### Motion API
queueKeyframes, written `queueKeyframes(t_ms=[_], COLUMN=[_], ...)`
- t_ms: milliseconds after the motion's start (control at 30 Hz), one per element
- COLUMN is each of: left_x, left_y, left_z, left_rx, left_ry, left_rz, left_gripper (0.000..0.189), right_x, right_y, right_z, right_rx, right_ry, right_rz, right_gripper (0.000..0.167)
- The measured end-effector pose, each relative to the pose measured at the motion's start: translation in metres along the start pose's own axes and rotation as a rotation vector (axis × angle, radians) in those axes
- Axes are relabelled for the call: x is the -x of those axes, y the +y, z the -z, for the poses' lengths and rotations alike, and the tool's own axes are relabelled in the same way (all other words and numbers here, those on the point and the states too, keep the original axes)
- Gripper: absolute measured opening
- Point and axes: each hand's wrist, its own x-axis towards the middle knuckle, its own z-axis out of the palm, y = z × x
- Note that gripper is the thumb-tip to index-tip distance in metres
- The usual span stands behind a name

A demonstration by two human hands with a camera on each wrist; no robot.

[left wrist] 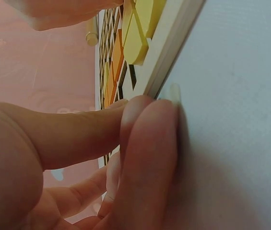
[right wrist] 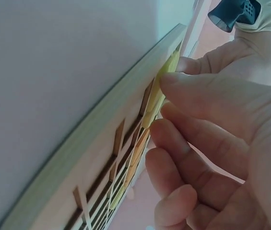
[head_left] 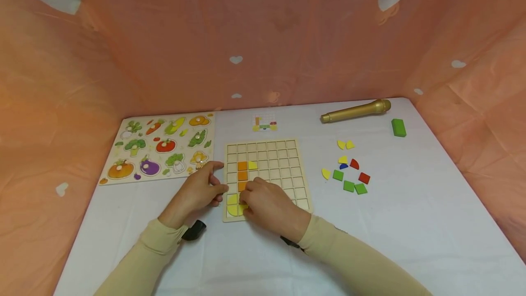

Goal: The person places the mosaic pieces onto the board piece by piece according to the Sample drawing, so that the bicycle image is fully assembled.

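Note:
A wooden grid board (head_left: 283, 177) lies flat on the white table. My left hand (head_left: 200, 188) holds its left edge, with the thumb at the rim and the other fingertips against the side in the left wrist view. Over the board's lower left squares, my right hand (head_left: 273, 202) pinches a yellow quarter-round tile (right wrist: 163, 76) that sits low at the board's surface; its fingertips partly hide it. Beside it in the grid is another yellow tile (head_left: 232, 210). A column of orange tiles (head_left: 243, 176) and one more yellow tile (head_left: 252, 165) lie farther up.
Loose green tiles (head_left: 349, 186), red tiles (head_left: 364, 177), yellow tiles (head_left: 326, 174) and a blue piece (head_left: 343, 166) lie right of the board. Behind are a pattern card (head_left: 265, 121), a gold microphone (head_left: 355, 111) and a green block (head_left: 398, 128). A vegetable puzzle (head_left: 160, 159) lies left.

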Motion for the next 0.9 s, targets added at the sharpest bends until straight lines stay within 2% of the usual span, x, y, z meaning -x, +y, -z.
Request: queueKeyframes(t_ms=[267, 433, 600, 900], left_x=[0.0, -0.001, 0.0, 0.002], left_y=[-0.001, -0.001, -0.002, -0.001], left_z=[-0.001, -0.001, -0.002, -0.002], left_rx=[0.01, 0.014, 0.012, 0.002], left_ry=[0.005, 0.006, 0.0, -0.003], left_rz=[0.008, 0.005, 0.005, 0.002], left_gripper=[0.067, 0.067, 0.067, 0.068], right_x=[0.001, 0.01, 0.036, 0.101], right_y=[0.003, 0.015, 0.041, 0.093], right_z=[0.004, 0.015, 0.024, 0.043], right_rx=[-0.015, -0.074, -0.11, -0.063], right_ry=[-0.003, 0.036, 0.06, 0.08], right_rz=[-0.004, -0.039, -0.113, -0.265], right_gripper=[0.008, 0.007, 0.007, 0.016])
